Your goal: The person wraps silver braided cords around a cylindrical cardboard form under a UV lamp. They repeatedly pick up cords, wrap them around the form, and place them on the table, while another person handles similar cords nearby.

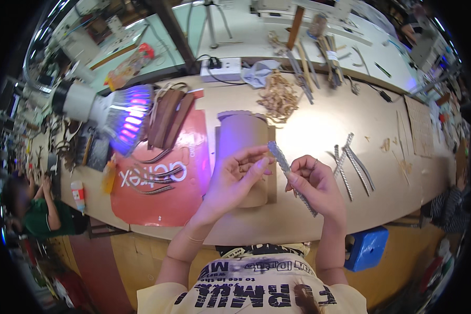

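Observation:
My right hand (315, 187) pinches a grey braided strap (280, 158) between thumb and fingers. The strap stands tilted, its upper end leaning left and its lower end hanging below my hand. Beside that upper end is my left hand (236, 178), fingers half curled and apart, with nothing visible in them. Whether its fingertips brush the strap I cannot tell. Beneath my left hand lies a brown curved-looking form (243, 133) with a scalloped far edge. To the right, several grey braided strips (345, 162) rest crossed on the table.
A lit lamp (125, 118) juts in from the left, near brown leather-like strips (167, 118). Under them is a red sheet (141, 204) with dark thin strips. Tan scraps (278, 97) and a white power strip (222, 69) lie at the back. A blue stool (367, 248) stands at the right front.

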A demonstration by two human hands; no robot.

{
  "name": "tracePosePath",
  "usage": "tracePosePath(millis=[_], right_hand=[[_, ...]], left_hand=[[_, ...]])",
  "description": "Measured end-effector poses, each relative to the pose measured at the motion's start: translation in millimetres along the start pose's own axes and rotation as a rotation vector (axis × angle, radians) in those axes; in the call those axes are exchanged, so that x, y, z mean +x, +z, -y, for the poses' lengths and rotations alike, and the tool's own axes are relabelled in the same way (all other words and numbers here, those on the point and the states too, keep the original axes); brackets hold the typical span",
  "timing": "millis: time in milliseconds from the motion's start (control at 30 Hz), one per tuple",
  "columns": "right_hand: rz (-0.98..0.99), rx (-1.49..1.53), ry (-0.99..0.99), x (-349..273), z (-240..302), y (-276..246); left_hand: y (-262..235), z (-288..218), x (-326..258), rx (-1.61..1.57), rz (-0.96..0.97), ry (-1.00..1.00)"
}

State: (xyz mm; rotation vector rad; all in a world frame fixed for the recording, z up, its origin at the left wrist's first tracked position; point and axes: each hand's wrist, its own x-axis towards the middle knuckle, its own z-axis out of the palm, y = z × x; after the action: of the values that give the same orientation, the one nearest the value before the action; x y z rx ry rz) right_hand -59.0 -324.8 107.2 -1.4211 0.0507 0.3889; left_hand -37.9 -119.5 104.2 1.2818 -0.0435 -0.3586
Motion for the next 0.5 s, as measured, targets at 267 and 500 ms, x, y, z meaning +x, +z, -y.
tracePosePath(millis=[267,500], right_hand=[[0.145,-0.180,-0.103,43.2,16.5,39.2],[0.012,-0.526,-0.344,56.0,27.3,64.0]], left_hand=[[-46.8,-13.2,1.1,-0.023,-0.136,0.138],[-62.4,-14.7,1.5,-0.043,-0.200,0.259]])
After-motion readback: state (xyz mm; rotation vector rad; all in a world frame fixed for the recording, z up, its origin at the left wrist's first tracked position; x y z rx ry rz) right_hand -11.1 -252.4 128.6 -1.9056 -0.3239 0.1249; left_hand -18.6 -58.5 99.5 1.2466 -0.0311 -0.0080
